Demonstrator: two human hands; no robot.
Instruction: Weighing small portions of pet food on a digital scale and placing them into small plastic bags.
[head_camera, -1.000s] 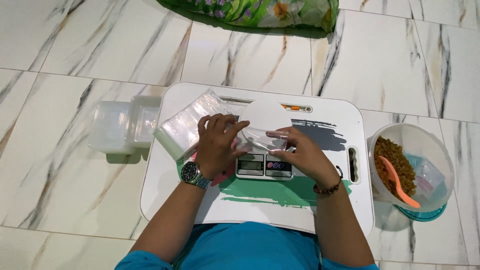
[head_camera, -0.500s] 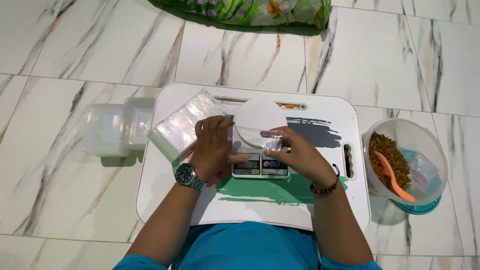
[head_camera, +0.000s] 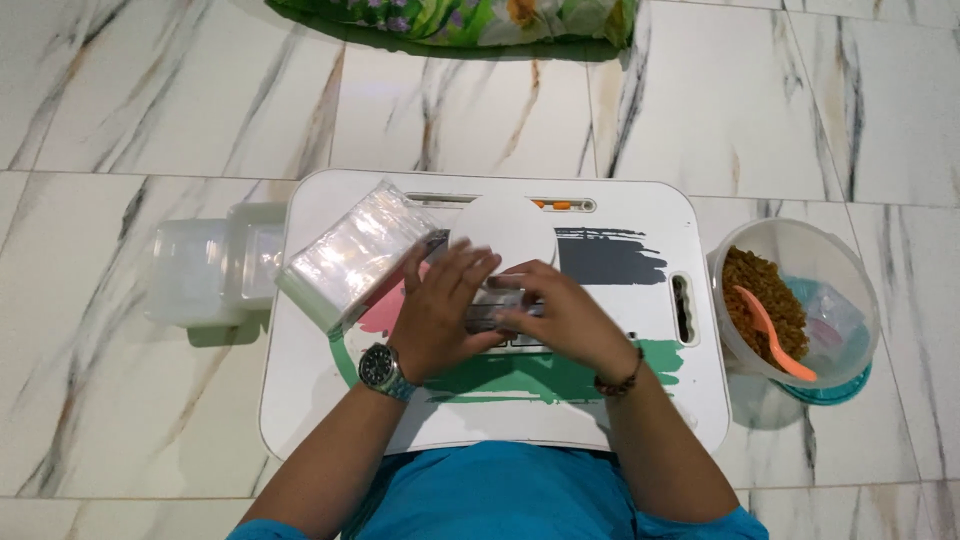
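A small white lap table stands on the marble floor in front of me. On it sits a kitchen scale with a round white platform. My left hand, with a wristwatch, and my right hand, with a bead bracelet, meet over the scale's front panel, fingers together on a small clear plastic bag. A stack of clear plastic bags lies at the table's left rear corner, just beside my left hand.
A clear bowl at the right holds brown granular food, an orange spoon and a plastic bag. Translucent plastic containers stand on the floor to the left. A flowered green cushion lies beyond the table.
Both hands have drawn closer together over the scale's front, now covering its display. The view has shifted slightly.
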